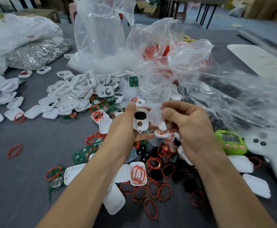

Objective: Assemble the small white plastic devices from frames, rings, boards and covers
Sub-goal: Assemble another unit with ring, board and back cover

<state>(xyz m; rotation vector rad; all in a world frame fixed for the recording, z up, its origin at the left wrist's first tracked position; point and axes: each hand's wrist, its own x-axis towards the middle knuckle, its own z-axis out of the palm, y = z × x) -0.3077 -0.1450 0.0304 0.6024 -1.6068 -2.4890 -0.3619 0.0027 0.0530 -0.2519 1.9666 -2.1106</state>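
Note:
My left hand grips a white plastic frame with a large dark opening and a small round hole, held upright above the table. My right hand pinches a translucent white cover right beside the frame, its edge touching or nearly touching it. Below my hands lie several red rings, green boards, black round pads and white covers. One white shell holds red rings inside.
A heap of white frames lies behind my hands on the grey table. Clear plastic bags stand at the back and spread to the right. A green gadget and a white handheld device lie at the right.

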